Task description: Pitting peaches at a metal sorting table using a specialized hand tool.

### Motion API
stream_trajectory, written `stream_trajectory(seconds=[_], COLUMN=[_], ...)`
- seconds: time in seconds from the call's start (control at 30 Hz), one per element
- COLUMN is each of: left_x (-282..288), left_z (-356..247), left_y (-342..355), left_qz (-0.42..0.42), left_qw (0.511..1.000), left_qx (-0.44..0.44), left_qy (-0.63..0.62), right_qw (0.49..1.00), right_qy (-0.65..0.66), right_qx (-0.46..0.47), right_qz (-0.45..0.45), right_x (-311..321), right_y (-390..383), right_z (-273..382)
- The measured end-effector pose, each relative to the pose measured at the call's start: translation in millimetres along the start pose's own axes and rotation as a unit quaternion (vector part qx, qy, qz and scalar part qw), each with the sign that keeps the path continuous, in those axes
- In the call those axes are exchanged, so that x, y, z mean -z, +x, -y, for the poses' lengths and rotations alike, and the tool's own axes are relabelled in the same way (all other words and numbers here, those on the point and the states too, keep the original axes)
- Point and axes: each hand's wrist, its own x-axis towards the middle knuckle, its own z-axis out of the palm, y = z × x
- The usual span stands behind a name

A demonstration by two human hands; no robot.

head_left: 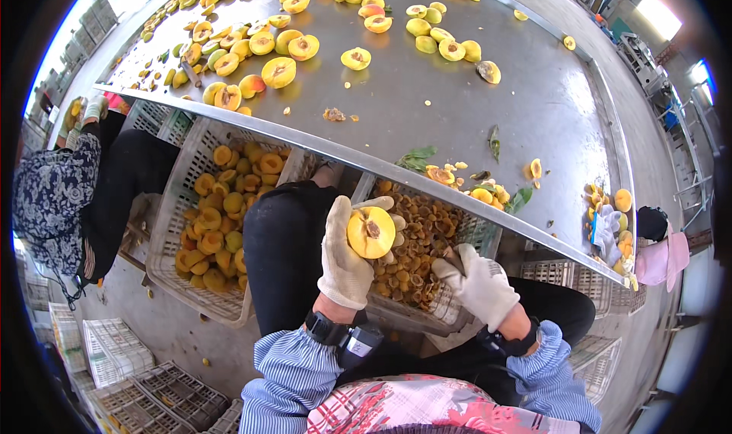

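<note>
Fruit half gripped in curved left hand; right hand closed, perhaps on a small tool

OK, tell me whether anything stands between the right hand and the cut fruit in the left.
Only fingertips of the left hand, at the right edge of the cut fruit, lie toward the right hand. Otherwise nothing visible blocks the gap; the crate of scraps sits below.

Shown are the wearer's two gloved hands, two black wristbands, one held fruit half, one metal table, two fruit-filled crates by the knees.
</note>
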Motion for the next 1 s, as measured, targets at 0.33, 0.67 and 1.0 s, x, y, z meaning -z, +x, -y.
stream_trajectory(seconds=[0.33,0.67,1.0], left_x=[5,11,23], left_z=[6,2,12], left_y=[-3,-5,6], left_qz=[-0.006,-0.007,0.133], left_qw=[0.998,0.904,0.896], left_qx=[-0.035,-0.214,-0.169], left_qy=[0.046,0.371,0.389], right_qw=[0.982,0.990,0.948], right_qy=[-0.032,0.053,-0.051], right_qx=[0.165,0.117,0.208], right_qz=[-0.084,0.066,0.234], right_x=[-7,-6,32], right_y=[23,29,48], right_z=[68,76,41])
